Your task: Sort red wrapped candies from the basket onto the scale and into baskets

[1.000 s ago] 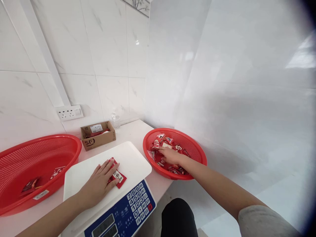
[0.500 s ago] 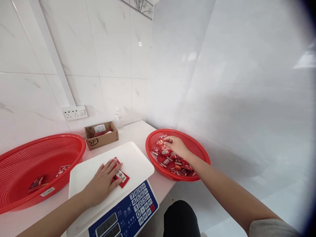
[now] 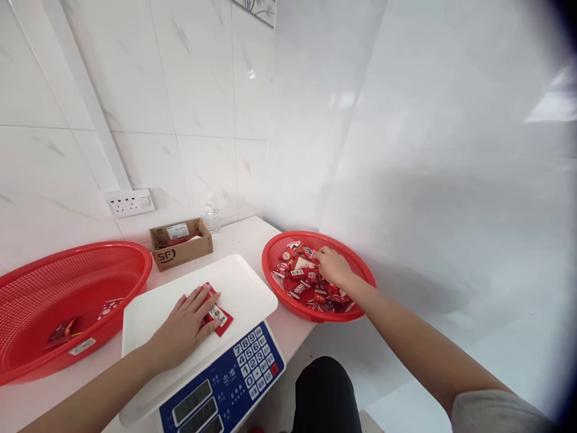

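My left hand [image 3: 183, 325] lies flat with fingers spread on the white pan [image 3: 241, 282] of a weighing scale. Under its fingers is a red snack packet [image 3: 220, 319] with a white label, partly covered by the hand. My right hand [image 3: 332, 266] reaches into the red plastic basket [image 3: 360, 273] on the right, its fingers bent and together. The fingertips dip among small red wrapped packets [image 3: 298, 290], so whatever they grip is hidden.
A larger red basket [image 3: 130, 264] at the left holds a few packets. Behind the scale stand a small cardboard box [image 3: 183, 252] and a clear bottle [image 3: 211, 216] by the tiled wall. The scale's blue keypad panel [image 3: 225, 385] faces me. A wall socket [image 3: 130, 203] is at the left.
My right hand has shifted right and deeper among the packets; the red packet at its fingertips before is no longer held up there. My left hand stays on the scale. The view has shifted slightly.
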{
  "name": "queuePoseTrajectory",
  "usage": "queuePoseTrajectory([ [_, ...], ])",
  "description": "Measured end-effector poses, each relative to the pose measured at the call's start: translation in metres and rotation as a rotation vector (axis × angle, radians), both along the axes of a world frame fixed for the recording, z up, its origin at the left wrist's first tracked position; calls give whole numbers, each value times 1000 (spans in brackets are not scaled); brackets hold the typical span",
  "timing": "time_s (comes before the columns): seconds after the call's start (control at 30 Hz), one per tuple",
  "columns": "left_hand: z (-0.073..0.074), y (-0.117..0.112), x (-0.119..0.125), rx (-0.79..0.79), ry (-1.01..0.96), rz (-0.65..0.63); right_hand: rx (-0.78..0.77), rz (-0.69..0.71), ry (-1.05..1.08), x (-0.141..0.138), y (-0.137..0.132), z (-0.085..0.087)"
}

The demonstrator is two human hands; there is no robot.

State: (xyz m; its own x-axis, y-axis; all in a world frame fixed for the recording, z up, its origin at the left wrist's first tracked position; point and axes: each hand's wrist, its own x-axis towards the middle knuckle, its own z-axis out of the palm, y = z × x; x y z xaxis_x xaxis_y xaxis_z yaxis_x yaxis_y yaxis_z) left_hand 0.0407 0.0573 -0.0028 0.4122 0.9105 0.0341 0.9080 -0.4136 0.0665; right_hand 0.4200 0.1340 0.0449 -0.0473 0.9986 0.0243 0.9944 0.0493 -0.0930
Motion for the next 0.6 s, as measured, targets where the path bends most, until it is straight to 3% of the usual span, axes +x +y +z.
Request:
queuePoseTrajectory([
  [0.23,-9,2,-5,67,-31,-28,-598,259,-56,-4,-16,-12],
  [0.43,-6,2,-4,41,-36,-21,-621,220,-173,-14,-25,-32],
  [0.6,-4,1,-4,37,-45,-25,-617,183,-174,-14,-22,-36],
])
